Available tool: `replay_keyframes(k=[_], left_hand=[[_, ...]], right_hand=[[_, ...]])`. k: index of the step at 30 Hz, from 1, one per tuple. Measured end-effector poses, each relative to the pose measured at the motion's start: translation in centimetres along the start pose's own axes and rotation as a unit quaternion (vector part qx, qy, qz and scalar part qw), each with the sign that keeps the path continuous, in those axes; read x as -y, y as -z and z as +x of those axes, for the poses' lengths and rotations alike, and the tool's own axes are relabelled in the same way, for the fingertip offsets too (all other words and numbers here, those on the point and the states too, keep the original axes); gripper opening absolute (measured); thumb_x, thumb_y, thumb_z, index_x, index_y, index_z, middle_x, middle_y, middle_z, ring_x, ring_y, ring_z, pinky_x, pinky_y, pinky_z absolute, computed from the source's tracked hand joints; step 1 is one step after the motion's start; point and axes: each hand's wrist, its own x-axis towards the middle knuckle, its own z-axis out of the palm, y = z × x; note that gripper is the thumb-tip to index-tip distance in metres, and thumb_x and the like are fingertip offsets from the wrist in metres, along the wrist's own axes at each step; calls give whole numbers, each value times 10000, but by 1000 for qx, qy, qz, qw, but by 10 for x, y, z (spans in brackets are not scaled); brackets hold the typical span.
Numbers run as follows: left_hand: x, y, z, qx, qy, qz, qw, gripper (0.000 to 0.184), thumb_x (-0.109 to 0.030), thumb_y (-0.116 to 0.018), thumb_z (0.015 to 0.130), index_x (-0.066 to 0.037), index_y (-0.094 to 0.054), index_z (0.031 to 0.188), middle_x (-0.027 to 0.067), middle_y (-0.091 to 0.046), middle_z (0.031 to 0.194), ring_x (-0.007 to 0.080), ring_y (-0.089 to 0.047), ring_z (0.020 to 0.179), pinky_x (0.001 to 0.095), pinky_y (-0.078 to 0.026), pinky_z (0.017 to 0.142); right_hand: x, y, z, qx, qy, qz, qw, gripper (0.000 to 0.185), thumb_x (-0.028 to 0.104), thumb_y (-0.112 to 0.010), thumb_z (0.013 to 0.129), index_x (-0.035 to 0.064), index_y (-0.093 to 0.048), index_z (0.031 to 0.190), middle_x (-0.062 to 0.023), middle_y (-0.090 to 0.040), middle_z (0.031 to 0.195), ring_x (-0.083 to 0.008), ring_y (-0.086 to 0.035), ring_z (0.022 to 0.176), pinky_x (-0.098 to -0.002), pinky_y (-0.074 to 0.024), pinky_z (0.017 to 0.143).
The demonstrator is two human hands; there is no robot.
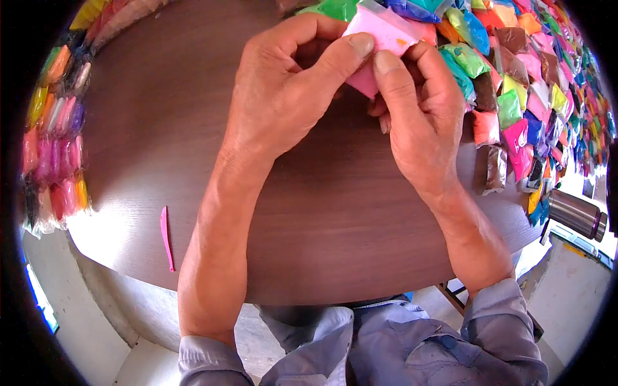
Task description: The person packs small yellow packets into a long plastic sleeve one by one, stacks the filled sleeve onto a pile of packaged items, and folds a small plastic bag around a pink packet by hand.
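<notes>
Between my two hands, above the far part of the table, is a small clear packet of pink modelling clay (381,31). My left hand (290,80) pinches its left side, thumb on top and fingers curled underneath. On the other side my right hand (418,106) grips it the same way, with the thumb close to the left thumb. The packet is tilted, and its lower corner shows below the thumbs. A slim pink plastic knife (167,238) lies on the table, left of my left forearm.
Many colourful clay packets (515,103) are heaped along the right and far side of the dark wooden table (335,212). More packets (55,145) stand in rows at the left edge. A metal bottle (575,214) is at the right edge.
</notes>
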Motion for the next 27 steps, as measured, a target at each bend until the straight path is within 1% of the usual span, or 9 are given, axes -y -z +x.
replay_keyframes(k=[4, 6, 9, 12, 16, 18, 22, 24, 27], left_hand=[[-1, -1, 0, 1, 1, 7, 1000, 300, -307, -752, 1006, -41, -756, 1144, -3, -736, 949, 68, -669, 850, 239, -530, 714], [-1, -2, 0, 5, 7, -22, 1000, 271, -277, -741, 1015, -35, -757, 1137, -10, -732, 945, 58, -657, 856, 227, -514, 735], [-4, -4, -1, -2, 9, -24, 1000, 252, -256, -733, 1022, -27, -756, 1126, -21, -727, 941, 43, -640, 861, 211, -492, 764], [-2, -3, 0, -3, 5, -15, 1000, 243, -246, -731, 1023, -20, -753, 1108, -30, -720, 934, 33, -628, 864, 201, -479, 785], [3, 1, 1, 5, 13, -43, 999, 221, -232, -729, 1023, -22, -752, 1087, -33, -718, 928, 32, -623, 853, 201, -480, 780], [3, -1, 1, -12, 10, -32, 999, 200, -218, -726, 1024, -27, -753, 1076, -39, -711, 923, 28, -613, 842, 195, -471, 771], [1, 0, 0, -2, 17, -30, 999, 207, -231, -727, 1023, -31, -757, 1068, -42, -708, 922, 26, -608, 842, 198, -465, 778], [-1, -2, 0, -20, 34, -41, 998, 223, -249, -727, 1020, -32, -760, 1064, -43, -707, 920, 27, -609, 848, 206, -464, 790], [-3, -5, 0, -33, 27, -64, 997, 236, -262, -728, 1017, -32, -763, 1060, -43, -705, 912, 27, -605, 847, 213, -463, 795]], right_hand=[[2, 0, 0, 3, -29, 35, 999, 127, 95, -644, 1049, 2, -599, 975, 30, -603, 807, -5, -488, 698, -214, -398, 578], [-2, 0, 1, -7, -5, 18, 1000, 136, 99, -647, 1045, 7, -599, 957, 45, -583, 783, 0, -471, 683, -214, -376, 563], [0, -1, 0, -5, 6, 4, 1000, 137, 101, -651, 1041, 11, -602, 949, 49, -577, 784, 2, -467, 684, -212, -373, 564], [-1, 2, -1, 4, -6, -15, 1000, 134, 104, -650, 1041, 11, -608, 954, 45, -586, 792, 0, -468, 688, -210, -374, 568], [-1, -1, 0, 8, 0, -7, 1000, 139, 111, -651, 1042, 10, -608, 956, 46, -585, 791, 0, -464, 692, -208, -374, 570], [0, -3, 0, 3, 0, 12, 1000, 155, 116, -653, 1041, 12, -602, 939, 50, -576, 777, -1, -457, 681, -209, -371, 563], [-1, 0, 1, 0, 9, -17, 1000, 168, 108, -651, 1038, 18, -589, 910, 56, -563, 756, -2, -446, 664, -214, -364, 551], [-1, 0, 0, -1, 9, -32, 999, 176, 91, -646, 1033, 25, -575, 886, 60, -548, 738, 0, -440, 655, -217, -356, 542], [2, 0, -1, 13, -13, 2, 1000, 182, 78, -645, 1028, 30, -561, 873, 63, -534, 731, 3, -436, 658, -215, -348, 540]])
